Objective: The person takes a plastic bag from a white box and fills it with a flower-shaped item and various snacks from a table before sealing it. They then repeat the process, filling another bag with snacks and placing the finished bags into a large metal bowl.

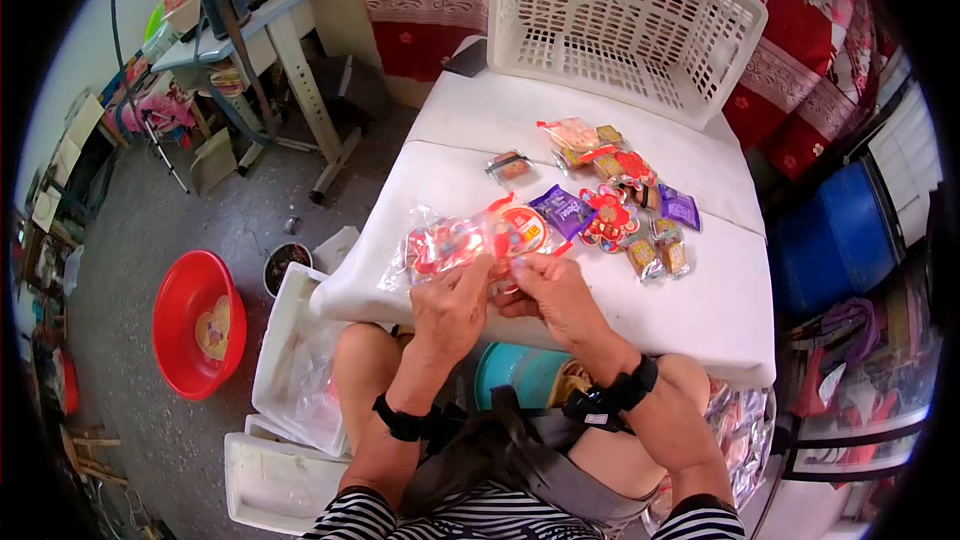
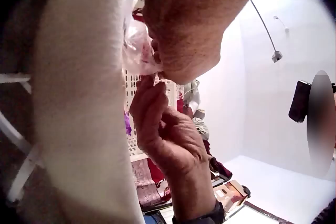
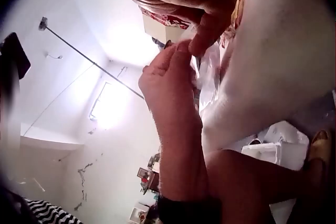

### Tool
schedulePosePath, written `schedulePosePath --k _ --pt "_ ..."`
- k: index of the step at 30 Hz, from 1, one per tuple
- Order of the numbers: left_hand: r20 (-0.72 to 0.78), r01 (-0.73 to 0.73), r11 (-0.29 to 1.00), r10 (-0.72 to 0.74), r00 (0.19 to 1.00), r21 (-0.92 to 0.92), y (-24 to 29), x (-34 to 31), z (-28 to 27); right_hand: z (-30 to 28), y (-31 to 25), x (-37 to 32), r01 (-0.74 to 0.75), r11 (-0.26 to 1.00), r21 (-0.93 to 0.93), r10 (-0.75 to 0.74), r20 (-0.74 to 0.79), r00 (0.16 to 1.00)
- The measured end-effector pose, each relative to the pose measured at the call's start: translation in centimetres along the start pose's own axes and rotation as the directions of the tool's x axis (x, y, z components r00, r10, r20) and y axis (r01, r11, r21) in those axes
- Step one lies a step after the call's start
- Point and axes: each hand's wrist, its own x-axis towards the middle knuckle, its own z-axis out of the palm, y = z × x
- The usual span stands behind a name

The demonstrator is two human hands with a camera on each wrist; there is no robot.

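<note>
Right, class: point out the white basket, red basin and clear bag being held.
white basket [image 1: 620, 20], head view, latticed wall.
red basin [image 1: 180, 290], head view, bare inner wall.
clear bag [image 1: 440, 243], head view, left half.

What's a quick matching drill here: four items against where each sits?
Items:
1. clear snack bag
2. white basket
3. red basin
4. blue barrel

Places:
A. on the floor, left of the table
B. pinched between left hand and right hand
C. right of the table
D. on its side at the table's far end

Pairs: 1-B, 2-D, 3-A, 4-C
</note>
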Motion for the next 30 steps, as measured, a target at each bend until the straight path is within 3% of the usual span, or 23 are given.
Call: schedulePosePath --k 1,6,8,11,13,14,15,16,17,19,20,22,24,25,26,27,29,30 --pt "-0.009 0.020 1.000 -0.020 1.000 0.010 0.1 0.0 0.0 0.5 0.0 0.1 -0.067 0.998 -0.020 0.068 0.082 0.994" --pt "0.023 0.031 0.999 -0.032 0.999 0.035 -0.1 -0.5 0.2 1.3 1.9 1.3 -0.101 0.994 -0.040 0.104 0.067 0.992" --pt "0.019 0.021 0.999 -0.022 1.000 0.033 -0.5 -0.5 0.2 1.6 1.2 1.0 -0.146 0.951 -0.274 0.175 0.082 0.981" --pt "-0.110 0.008 0.998 -0.001 0.994 0.065 -1.9 -0.3 -0.2 2.1 -0.1 0.2 -0.077 0.939 -0.336 0.137 0.160 0.978" --pt "-0.012 0.234 0.972 -0.234 0.972 -0.014 -1.9 -0.3 -0.8 2.1 -0.2 0.3 -0.105 0.943 -0.317 0.165 0.171 0.971" --pt "-0.008 0.233 0.972 -0.233 0.972 -0.014 -1.6 -0.4 -0.7 2.1 -0.2 0.3 -0.133 0.945 -0.298 0.194 0.184 0.964" --pt "0.038 0.092 0.994 -0.090 0.995 -0.065 -1.2 -0.5 -0.4 2.0 0.4 0.5 -0.134 0.946 -0.295 0.193 0.181 0.964" --pt "0.076 -0.047 0.991 0.057 0.996 -0.121 -0.9 -0.6 -0.1 1.9 1.5 0.9 -0.106 0.980 -0.170 0.132 0.146 0.980" --pt "0.078 -0.048 0.991 0.057 0.995 -0.123 -0.7 -0.6 0.1 1.7 2.3 1.2 -0.071 0.997 -0.044 0.075 0.103 0.992" --pt "0.111 0.008 0.988 0.010 0.994 -0.155 -0.3 -0.7 0.2 1.4 1.9 1.2 -0.095 0.995 -0.041 0.099 0.117 0.988" --pt "0.151 0.089 0.984 -0.065 0.986 -0.153 -0.1 -0.7 0.0 1.3 1.4 1.1 -0.155 0.983 -0.103 0.167 0.122 0.978" --pt "0.155 0.055 0.984 -0.029 0.987 -0.167 -0.3 -0.9 -0.3 1.0 -0.3 0.5 -0.210 0.963 -0.167 0.232 0.123 0.965" --pt "0.162 0.023 0.983 0.007 0.987 -0.182 -0.3 -1.0 -0.7 0.3 -2.0 -0.3 -0.061 0.785 -0.617 0.124 0.060 0.990" --pt "0.235 0.048 0.986 -0.008 0.972 -0.162 -0.1 -0.9 -1.2 -0.1 -1.7 -0.1 -0.062 0.784 -0.618 0.125 0.059 0.990" --pt "0.307 0.071 0.988 -0.025 0.951 -0.140 0.0 -0.9 -1.5 -0.6 -1.0 0.3 0.198 0.583 -0.788 -0.241 0.065 0.968" --pt "0.309 0.071 0.988 -0.025 0.951 -0.141 -0.1 -1.1 -1.6 -0.8 -0.8 0.5 0.355 0.268 -0.896 -0.560 0.155 0.814" --pt "0.350 -0.028 0.980 0.097 0.932 -0.196 -0.8 -1.4 -1.4 -0.5 -0.3 0.7 0.366 0.286 -0.886 -0.545 0.164 0.822" --pt "0.353 -0.031 0.980 0.100 0.930 -0.196 -1.2 -1.7 -1.4 -0.1 -0.2 0.7 0.368 0.181 -0.912 -0.548 0.217 0.808"
